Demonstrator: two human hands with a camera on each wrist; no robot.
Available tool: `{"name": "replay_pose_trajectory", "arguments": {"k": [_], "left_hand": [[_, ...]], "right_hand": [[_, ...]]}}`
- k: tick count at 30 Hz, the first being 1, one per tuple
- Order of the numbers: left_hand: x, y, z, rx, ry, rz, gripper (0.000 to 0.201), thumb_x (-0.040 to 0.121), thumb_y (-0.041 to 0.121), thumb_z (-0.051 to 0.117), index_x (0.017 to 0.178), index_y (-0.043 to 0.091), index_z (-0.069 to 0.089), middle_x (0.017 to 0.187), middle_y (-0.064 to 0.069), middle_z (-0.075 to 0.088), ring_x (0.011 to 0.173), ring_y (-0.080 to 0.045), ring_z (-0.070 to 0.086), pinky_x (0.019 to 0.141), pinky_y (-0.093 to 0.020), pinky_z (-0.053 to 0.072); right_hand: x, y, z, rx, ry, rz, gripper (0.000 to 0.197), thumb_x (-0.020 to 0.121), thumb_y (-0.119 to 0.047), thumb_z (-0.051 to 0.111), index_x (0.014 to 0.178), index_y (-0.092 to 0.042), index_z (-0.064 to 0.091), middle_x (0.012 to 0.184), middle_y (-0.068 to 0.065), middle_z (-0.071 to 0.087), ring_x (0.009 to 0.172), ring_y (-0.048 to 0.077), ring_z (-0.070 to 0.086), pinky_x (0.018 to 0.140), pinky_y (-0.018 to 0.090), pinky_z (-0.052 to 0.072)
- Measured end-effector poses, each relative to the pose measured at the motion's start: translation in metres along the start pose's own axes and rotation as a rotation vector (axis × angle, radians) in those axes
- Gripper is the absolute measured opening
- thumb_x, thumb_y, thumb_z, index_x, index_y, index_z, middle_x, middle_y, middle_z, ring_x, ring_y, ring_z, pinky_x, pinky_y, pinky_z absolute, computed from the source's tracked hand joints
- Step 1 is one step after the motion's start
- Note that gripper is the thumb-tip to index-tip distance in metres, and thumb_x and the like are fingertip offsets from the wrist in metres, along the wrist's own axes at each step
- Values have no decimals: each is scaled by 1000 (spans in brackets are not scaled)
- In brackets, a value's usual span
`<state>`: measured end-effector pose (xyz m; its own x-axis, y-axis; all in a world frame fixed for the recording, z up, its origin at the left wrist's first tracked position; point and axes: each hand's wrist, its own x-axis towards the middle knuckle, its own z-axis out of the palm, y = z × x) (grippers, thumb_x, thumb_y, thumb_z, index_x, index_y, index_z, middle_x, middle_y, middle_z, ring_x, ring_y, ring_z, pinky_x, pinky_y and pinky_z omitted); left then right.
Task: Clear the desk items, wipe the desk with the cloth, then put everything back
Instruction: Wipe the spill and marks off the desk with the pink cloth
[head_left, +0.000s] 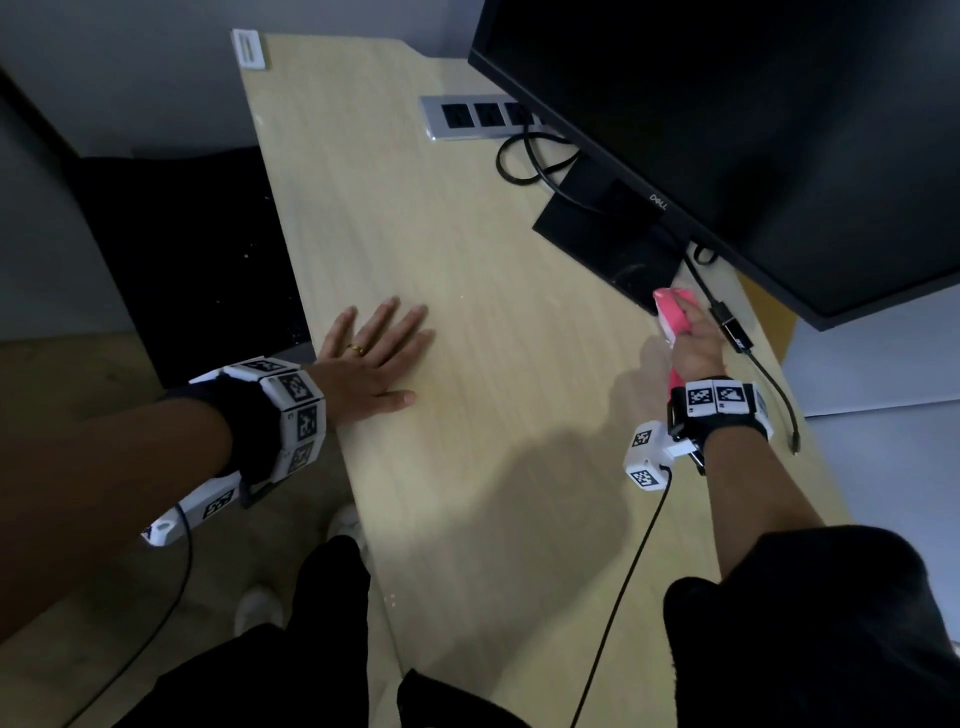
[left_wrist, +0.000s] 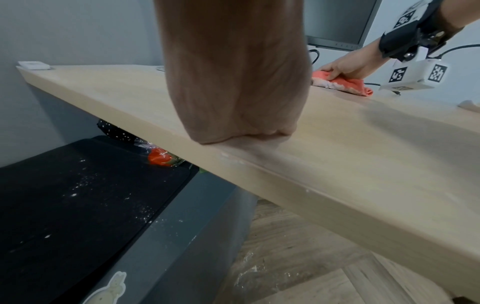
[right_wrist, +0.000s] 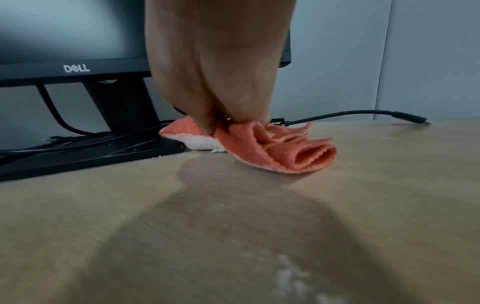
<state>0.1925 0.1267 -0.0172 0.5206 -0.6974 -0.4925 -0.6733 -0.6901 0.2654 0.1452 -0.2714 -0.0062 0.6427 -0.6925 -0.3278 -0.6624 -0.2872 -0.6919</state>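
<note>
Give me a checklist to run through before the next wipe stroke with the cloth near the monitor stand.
1. Cloth held: ok, the right hand grips it, bunched, against the desk.
2. Left hand out of the stroke path: ok, it rests flat near the desk's left edge, apart from the cloth.
3. Middle of the desk free of items: ok.
4. Loose cable out of the way: not ok, it lies right behind the cloth.
5. Monitor stand base clearance: not ok, the cloth sits at its corner.
6. Desk wiped clean: not ok, white specks lie on the near surface.
</note>
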Motion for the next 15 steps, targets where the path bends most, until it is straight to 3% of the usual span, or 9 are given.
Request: {"name": "replay_pose_trajectory", "arguments": {"k": [3, 6, 8, 9, 11, 12, 15], "left_hand": [[-1, 0, 3, -14, 45, -1, 72, 94, 58, 17, 147, 27, -23, 151, 7, -37, 139, -19, -35, 115, -48, -15], [-3, 1, 4, -4, 103, 0, 85, 77, 66, -3, 151, 24, -9, 159, 3, -18, 145, -22, -23, 117, -49, -10], [0, 4, -1, 7, 139, -22, 92, 74, 66, -1, 152, 18, 11, 161, -2, 3, 148, -26, -6, 117, -52, -3], [2, 6, -6, 6, 150, -39, 93, 74, 66, -1, 151, 17, 16, 160, -3, 9, 148, -27, -2, 116, -53, -1], [9, 10, -11, 4, 153, -64, 97, 69, 67, -6, 152, 19, 9, 161, -1, -2, 148, -25, -8, 116, -53, -4], [13, 12, -13, 6, 151, -61, 97, 67, 67, -8, 152, 21, 2, 160, 1, -10, 147, -23, -14, 117, -51, -7], [23, 16, -11, 19, 101, -27, 90, 71, 68, -6, 150, 25, -14, 157, 1, -26, 144, -24, -25, 116, -50, -11]], "right_hand": [[-13, -2, -7, 195, 13, 5, 24, 90, -29, 60, 111, -35, 68, 120, -14, 65, 116, 4, 58, 102, 22, 45], [-21, -6, -19, 272, 68, 33, 30, 95, -18, 54, 123, -10, 61, 99, -10, 64, 87, 0, 61, 66, -2, 47], [-19, -10, -27, 226, 135, 84, 37, 98, -5, 39, 134, -2, 48, 100, -3, 58, 79, 5, 55, 46, -1, 41], [-15, -10, -30, 216, 173, 113, 41, 99, -1, 34, 139, -2, 40, 113, 5, 57, 88, 14, 59, 44, 3, 42], [-8, -12, -35, 228, 206, 166, 46, 99, 1, 30, 144, -5, 30, 141, 17, 44, 121, 32, 51, 54, 12, 44], [-6, -12, -34, 211, 212, 179, 47, 99, 0, 29, 145, -7, 28, 145, 18, 39, 128, 34, 46, 61, 16, 44], [-7, -13, -15, 175, 241, 170, 47, 99, -9, 32, 145, -20, 33, 144, 11, 43, 125, 31, 50, 83, 31, 48]]}}
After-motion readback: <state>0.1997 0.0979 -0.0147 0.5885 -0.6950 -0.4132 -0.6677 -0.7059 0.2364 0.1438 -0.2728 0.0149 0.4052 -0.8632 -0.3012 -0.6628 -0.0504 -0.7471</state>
